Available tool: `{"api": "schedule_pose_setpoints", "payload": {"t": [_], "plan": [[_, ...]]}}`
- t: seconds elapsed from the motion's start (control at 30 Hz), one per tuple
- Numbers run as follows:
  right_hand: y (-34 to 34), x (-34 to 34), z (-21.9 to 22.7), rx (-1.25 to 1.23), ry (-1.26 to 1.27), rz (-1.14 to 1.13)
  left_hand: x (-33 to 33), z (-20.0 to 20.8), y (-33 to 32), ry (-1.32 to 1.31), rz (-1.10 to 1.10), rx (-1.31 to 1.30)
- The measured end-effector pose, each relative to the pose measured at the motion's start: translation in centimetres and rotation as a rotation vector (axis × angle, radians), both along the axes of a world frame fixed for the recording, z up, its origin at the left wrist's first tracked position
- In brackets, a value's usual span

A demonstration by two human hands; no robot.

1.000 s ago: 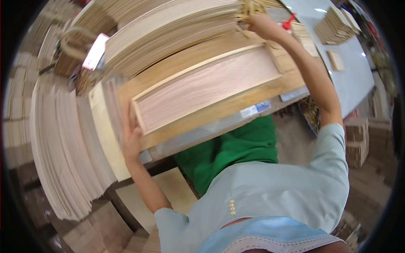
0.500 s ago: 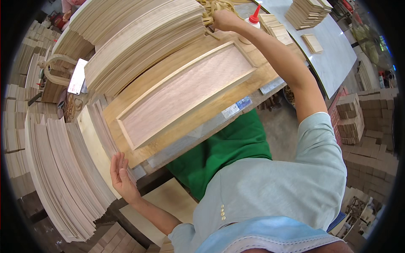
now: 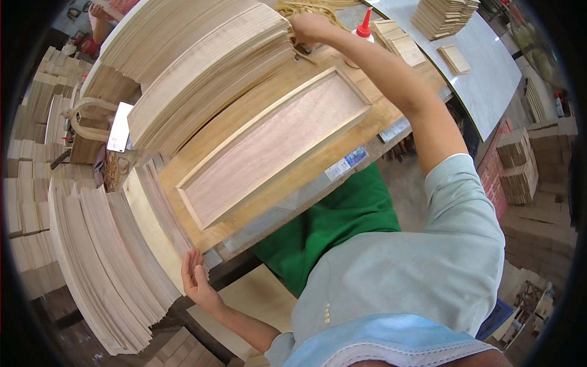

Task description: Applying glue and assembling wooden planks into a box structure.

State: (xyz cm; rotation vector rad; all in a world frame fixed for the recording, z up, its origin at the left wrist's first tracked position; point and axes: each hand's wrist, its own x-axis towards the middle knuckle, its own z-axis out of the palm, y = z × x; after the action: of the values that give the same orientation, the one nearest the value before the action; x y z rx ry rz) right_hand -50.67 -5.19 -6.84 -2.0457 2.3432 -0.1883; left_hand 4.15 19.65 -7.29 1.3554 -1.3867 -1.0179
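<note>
A shallow rectangular wooden tray (image 3: 278,147) with a pinkish plywood bottom and raised pale rims lies on the wooden work board (image 3: 333,156). My right hand (image 3: 310,29) reaches across to the far side, by the end of a tall stack of thin wooden panels (image 3: 214,52). Tan elastic bands (image 3: 293,8) lie just beyond it; its fingertips are hidden, so I cannot tell if it holds one. My left hand (image 3: 200,286) is open at the board's near left corner, fingers stretched out, close to the ends of thin wooden strips (image 3: 160,194).
A white glue bottle (image 3: 364,27) with a red nozzle stands beside my right forearm. Wooden slats (image 3: 445,17) are stacked on a grey-white table (image 3: 474,92). At left are a stack of long boards (image 3: 110,251) and a white phone (image 3: 120,127). Another person's hand (image 3: 98,11) shows at top left.
The view has shifted slightly. My right hand has moved a little left, closer to the panel stack's end. My left hand stays open near the board's corner. The tray rests in place.
</note>
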Motion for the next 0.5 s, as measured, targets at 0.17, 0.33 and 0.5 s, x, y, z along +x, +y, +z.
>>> {"api": "schedule_pose_setpoints", "payload": {"t": [0.17,0.33,0.5], "plan": [[-1.0,-0.8,3.5,0.052,-0.129,-0.145,-0.2,0.1,-0.3,0.024,0.053,0.018],[-4.7,-3.4,-1.2,-0.208,-0.222,-0.133,-2.2,0.2,-0.8,0.045,-0.013,0.009],[-4.9,-3.2,-0.9,-0.206,-0.131,-0.245,-1.4,0.1,0.6,-0.004,0.010,0.002]]}}
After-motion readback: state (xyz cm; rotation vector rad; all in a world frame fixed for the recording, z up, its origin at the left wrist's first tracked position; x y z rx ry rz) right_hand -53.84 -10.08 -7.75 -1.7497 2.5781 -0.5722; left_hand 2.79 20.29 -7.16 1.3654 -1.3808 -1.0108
